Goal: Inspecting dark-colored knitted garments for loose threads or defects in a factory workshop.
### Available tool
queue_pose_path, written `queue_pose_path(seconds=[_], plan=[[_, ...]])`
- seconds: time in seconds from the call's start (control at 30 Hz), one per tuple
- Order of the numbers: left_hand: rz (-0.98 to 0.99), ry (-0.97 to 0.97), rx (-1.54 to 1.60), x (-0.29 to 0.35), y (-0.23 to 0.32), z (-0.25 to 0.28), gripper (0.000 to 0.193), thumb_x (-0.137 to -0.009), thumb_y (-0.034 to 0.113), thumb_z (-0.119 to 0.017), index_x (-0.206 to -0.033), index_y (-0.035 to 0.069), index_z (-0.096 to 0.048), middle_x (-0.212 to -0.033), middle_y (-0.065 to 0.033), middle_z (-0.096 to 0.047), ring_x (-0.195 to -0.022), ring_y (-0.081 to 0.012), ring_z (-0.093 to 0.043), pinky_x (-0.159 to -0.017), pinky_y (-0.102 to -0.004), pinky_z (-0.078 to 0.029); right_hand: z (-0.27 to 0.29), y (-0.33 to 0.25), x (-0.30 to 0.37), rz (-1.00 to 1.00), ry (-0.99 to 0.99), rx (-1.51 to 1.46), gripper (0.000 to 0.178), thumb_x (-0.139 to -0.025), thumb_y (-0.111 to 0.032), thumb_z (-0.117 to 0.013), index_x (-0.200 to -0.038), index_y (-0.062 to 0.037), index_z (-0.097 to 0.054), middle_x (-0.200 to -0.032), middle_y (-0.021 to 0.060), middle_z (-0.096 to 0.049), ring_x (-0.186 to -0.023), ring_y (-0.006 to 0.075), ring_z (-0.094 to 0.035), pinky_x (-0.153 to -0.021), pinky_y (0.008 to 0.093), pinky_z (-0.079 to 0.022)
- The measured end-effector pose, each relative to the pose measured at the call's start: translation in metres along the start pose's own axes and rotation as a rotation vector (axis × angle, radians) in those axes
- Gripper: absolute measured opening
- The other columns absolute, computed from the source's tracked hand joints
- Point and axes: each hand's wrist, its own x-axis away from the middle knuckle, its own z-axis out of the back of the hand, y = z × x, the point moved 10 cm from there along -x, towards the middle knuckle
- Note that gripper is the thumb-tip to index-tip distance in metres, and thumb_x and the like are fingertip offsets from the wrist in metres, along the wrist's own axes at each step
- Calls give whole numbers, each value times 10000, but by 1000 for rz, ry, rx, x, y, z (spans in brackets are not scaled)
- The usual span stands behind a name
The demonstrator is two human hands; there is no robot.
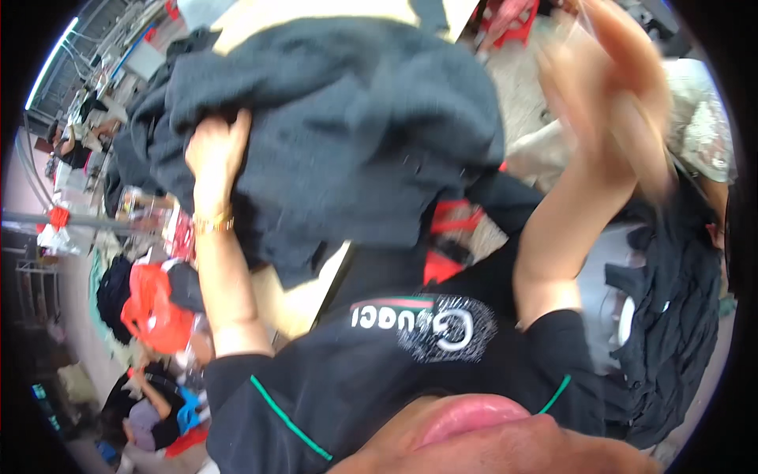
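A large heap of dark grey cloth (339, 150), with folds and ragged-looking lower edges, lies over a pale tabletop (304, 304) in front of me. My left hand (215, 154) presses into its left part, fingers curled into a fold and the thumb pointing up. A gold-coloured band (213, 223) circles that wrist. Raised at the upper right, away from the heap, is my right hand (604, 95). Motion smears its fingers, so whether it holds anything cannot be told.
More dark garments (671, 316) hang in a pile at my right. A red plastic bag (158, 308) is on the left. Two people (154, 419) (75, 150) sit farther left. A red stool (509, 24) stands beyond the table, with whitish fabric (699, 118) at the right.
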Motion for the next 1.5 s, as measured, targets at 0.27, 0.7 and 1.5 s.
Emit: queue_pose_path(seconds=[0.27, 0.7, 1.5], plan=[[86, 70, 52, 22, -19, 10, 632, -872, 584, -537, -954, -25, -684, -946, -279, -672, -909, -449, -647, -814, -494, -506, -86, -124, 18, 684, 43, -259, 279, -862, -70, -656, -1136, -17, -650, -469, 47, -531, -328, 46, -311, -385, 233, -137], [57, 166, 106, 11, -6, 5, 624, -876, 562, -546, -932, -48, -666, -945, -293, -664, -914, -466, -637, -808, -510, -498, -73, -124, 22, 721, 195, -114, 228, -855, -99, -670, -1075, -39, -683, -456, 49, -517, -318, 44, -272, -395, 246, -103], [52, 59, 1, -1, -14, -8, 693, -864, 648, -473, -993, 7, -704, -1033, -269, -666, -992, -434, -637, -853, -482, -499, -49, -58, 35, 208, 66, -89, 505, -792, -419, -811, -1206, -188, -636, -593, -38, -640, -400, 44, -407, -433, 197, -238]])
